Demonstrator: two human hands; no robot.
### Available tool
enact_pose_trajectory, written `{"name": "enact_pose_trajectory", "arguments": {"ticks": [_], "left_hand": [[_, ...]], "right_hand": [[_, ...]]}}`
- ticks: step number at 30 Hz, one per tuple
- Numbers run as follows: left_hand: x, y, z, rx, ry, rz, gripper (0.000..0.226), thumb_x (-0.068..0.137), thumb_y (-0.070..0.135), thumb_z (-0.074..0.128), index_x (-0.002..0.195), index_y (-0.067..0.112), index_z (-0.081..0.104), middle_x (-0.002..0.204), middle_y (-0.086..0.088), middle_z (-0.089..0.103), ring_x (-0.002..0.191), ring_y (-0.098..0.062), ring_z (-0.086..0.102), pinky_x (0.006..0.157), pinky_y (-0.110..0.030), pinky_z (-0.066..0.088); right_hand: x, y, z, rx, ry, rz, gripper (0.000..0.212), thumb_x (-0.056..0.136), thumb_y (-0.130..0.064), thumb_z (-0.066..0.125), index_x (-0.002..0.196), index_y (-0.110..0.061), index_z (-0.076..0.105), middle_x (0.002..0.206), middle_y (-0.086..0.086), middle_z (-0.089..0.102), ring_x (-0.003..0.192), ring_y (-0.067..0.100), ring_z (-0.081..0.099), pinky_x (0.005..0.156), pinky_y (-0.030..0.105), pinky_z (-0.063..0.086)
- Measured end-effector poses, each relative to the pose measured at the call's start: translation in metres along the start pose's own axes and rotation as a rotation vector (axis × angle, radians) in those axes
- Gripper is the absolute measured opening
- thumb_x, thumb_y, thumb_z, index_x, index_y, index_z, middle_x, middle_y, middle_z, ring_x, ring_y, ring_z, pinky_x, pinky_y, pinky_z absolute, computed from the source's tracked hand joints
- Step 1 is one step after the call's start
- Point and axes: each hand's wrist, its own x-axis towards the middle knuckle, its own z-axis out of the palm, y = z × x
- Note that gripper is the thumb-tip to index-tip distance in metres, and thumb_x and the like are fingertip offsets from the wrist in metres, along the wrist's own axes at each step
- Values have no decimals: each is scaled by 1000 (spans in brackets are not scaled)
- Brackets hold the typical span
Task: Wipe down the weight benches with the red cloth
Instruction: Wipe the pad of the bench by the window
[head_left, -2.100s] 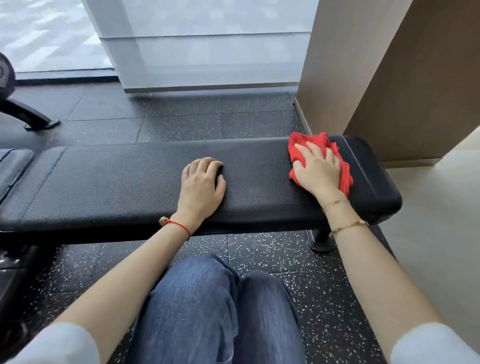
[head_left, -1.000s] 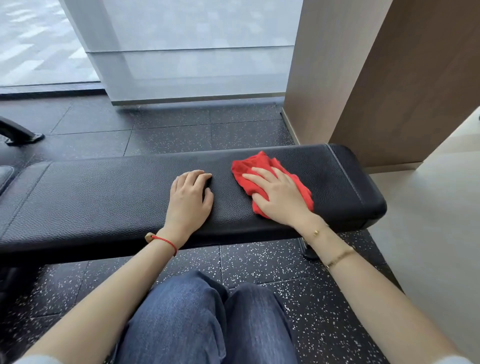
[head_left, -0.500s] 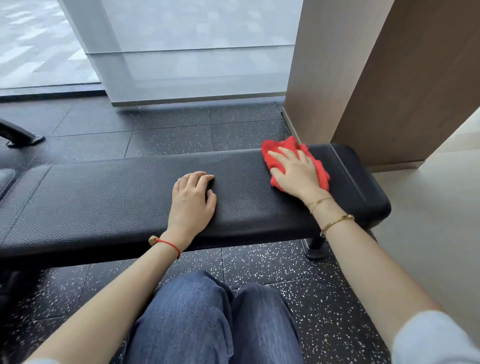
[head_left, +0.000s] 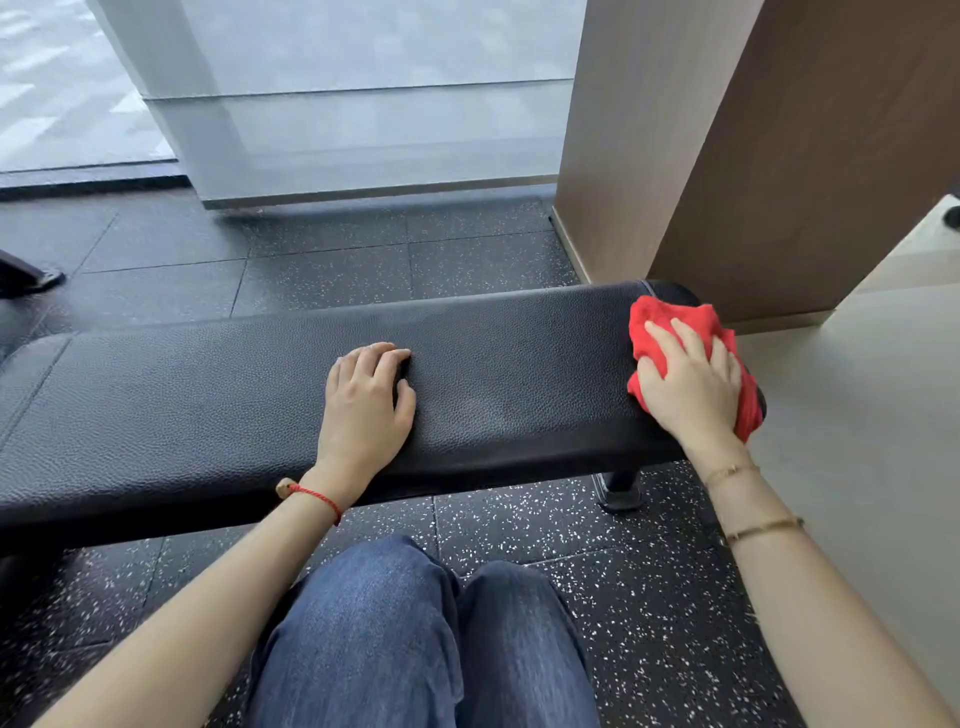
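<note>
A long black padded weight bench (head_left: 208, 405) runs across the view in front of my knees. The red cloth (head_left: 670, 317) lies bunched on the bench's far right end. My right hand (head_left: 691, 384) presses flat on the cloth, fingers spread over it, covering most of it. My left hand (head_left: 363, 405) rests palm down on the middle of the pad, fingers slightly curled, holding nothing.
A wooden pillar (head_left: 753, 156) stands just behind the bench's right end. A frosted glass wall (head_left: 363, 104) is beyond the dark speckled rubber floor (head_left: 332, 270). A bench foot (head_left: 621, 493) sits under the right end. Another machine's foot (head_left: 26, 275) shows at far left.
My right hand has slid the red cloth rightward along the pad to the bench's right end. My left hand has stayed in place on the middle of the bench.
</note>
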Motion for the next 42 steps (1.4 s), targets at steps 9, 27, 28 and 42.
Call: {"name": "enact_pose_trajectory", "arguments": {"ticks": [9,27,28,42], "left_hand": [[0,3,-2,-14,8,-18,34,91,16,58,124,10,62,129,-9,60,124,-31,50,113,-47,33],[-13,-73,-44,51,79,-155,29,87,21,52,110,12,68,117,-8,66,114,-33,56,102,-47,41],[-13,-73,-42,43,84,-166,26,88,18,55,110,12,67,117,-9,66,114,-33,55,102,-47,41],[-16,-76,-38,-40,159,-146,26,85,4,59,107,11,70,114,-6,68,110,-29,57,101,-43,42]], "right_hand": [[79,-95,21,5,-296,-236,49,95,-39,42,144,-43,40,158,-12,30,142,33,26,120,42,13],[46,-154,44,82,-260,-416,47,95,-37,43,142,-42,42,157,-13,33,141,32,28,121,44,12],[44,-171,47,80,-288,-446,48,95,-37,42,143,-42,42,157,-13,32,141,32,28,121,44,12],[-39,-172,40,133,-320,-798,52,91,-36,49,142,-43,43,154,-16,36,142,25,30,120,42,19]]}}
